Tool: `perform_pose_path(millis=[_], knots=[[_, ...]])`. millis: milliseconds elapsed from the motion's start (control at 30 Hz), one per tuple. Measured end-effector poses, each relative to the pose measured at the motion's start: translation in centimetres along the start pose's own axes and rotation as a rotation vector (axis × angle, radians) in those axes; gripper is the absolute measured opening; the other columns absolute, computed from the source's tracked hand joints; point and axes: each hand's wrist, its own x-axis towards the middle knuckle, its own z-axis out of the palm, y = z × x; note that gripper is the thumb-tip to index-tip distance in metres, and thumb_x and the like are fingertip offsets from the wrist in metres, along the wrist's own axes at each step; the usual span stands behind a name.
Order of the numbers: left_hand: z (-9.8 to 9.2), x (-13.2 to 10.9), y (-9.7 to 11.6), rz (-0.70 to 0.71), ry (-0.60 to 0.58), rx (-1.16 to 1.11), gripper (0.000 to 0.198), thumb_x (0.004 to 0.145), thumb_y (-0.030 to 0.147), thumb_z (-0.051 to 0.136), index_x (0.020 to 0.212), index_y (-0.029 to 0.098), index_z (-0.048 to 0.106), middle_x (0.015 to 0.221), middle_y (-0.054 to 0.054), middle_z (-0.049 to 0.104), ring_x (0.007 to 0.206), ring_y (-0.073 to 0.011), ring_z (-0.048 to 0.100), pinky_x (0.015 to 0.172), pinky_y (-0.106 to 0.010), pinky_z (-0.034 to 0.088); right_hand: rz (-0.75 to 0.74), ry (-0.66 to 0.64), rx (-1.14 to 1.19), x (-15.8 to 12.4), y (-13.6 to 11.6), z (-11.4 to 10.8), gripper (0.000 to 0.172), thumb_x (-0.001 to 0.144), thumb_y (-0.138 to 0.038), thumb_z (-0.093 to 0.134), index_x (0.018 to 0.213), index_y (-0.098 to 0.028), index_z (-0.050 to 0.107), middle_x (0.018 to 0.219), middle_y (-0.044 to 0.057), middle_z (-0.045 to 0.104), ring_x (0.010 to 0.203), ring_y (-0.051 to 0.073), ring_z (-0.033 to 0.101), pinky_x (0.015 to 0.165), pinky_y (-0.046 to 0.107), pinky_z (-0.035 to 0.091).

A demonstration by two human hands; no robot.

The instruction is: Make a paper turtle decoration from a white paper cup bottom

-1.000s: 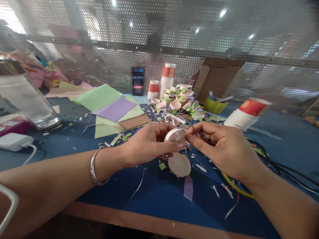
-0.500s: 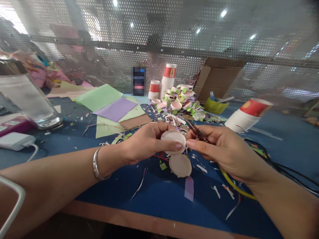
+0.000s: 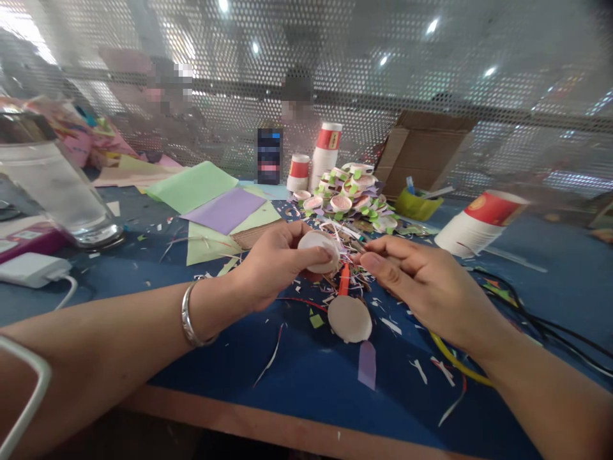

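Observation:
My left hand pinches a round white paper cup bottom, its thumb lying across the face. Just right of it, my right hand has its thumb and fingers closed around dark scissors; only a bit of the blades shows past the fingertips, the handles being hidden. Below both hands, a second pale paper disc lies flat on the table. A purple paper tab sits at its lower edge. Between the hands, an orange-red pen-like piece points toward that disc.
Behind the hands rises a heap of cup bottoms with green and purple tabs, near stacked paper cups. Another cup stack leans at right. Coloured paper sheets, a glass bottle, a phone and a yellow-green holder stand around scattered paper scraps.
My left hand has moved the cup bottom up and left, away from my right hand. The scissors have turned mostly out of sight behind my right fingers, and the orange-red piece is uncovered.

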Motion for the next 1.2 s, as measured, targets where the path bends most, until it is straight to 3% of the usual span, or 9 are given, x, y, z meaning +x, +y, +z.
perform_pose_path(millis=[200,433,833,1033,1200], knots=[[0.1,0.0,0.0,0.034,0.070,0.062,0.029,0.071,0.024,0.079,0.074,0.016,0.052,0.076,-0.001,0.063,0.067,-0.0106,0.060,0.061,-0.025,0.047,-0.006,-0.063,-0.062,0.1,-0.1,0.1,0.042,0.095,-0.059,0.053,0.078,-0.021,0.060,0.062,-0.005,0.044,0.054,0.010,0.036,0.049,0.026,0.029],[0.3,-0.5,-0.1,0.098,0.011,0.039,0.025,0.072,0.025,0.079,0.074,0.015,0.056,0.071,0.002,0.062,0.064,-0.0081,0.055,0.059,-0.023,0.043,-0.035,-0.079,-0.095,0.1,0.1,0.1,0.042,0.097,-0.056,0.049,0.076,-0.022,0.061,0.069,-0.002,0.053,0.061,0.012,0.044,0.055,0.028,0.034],[0.6,-0.9,-0.1,0.122,-0.099,-0.037,0.033,0.073,0.027,0.083,0.071,0.015,0.052,0.070,0.002,0.063,0.064,-0.0071,0.056,0.060,-0.021,0.041,-0.059,-0.034,-0.150,0.0,0.0,0.1,0.043,0.099,-0.054,0.047,0.075,-0.021,0.060,0.063,-0.003,0.047,0.057,0.011,0.040,0.053,0.028,0.032],[0.6,-1.1,0.0,0.116,-0.082,0.012,0.036,0.072,0.032,0.084,0.073,0.014,0.053,0.069,0.003,0.062,0.063,-0.0066,0.053,0.059,-0.021,0.038,-0.071,-0.036,-0.171,0.0,0.0,0.1,0.044,0.099,-0.055,0.046,0.076,-0.021,0.062,0.070,-0.001,0.056,0.062,0.012,0.047,0.056,0.030,0.034],[0.6,-1.1,0.0,0.120,-0.098,-0.006,0.034,0.072,0.028,0.084,0.072,0.014,0.053,0.067,0.004,0.061,0.062,-0.0061,0.053,0.058,-0.021,0.037,-0.090,-0.031,-0.176,0.0,0.0,0.0,0.043,0.100,-0.053,0.046,0.073,-0.021,0.058,0.064,-0.003,0.050,0.059,0.012,0.044,0.054,0.028,0.034]])
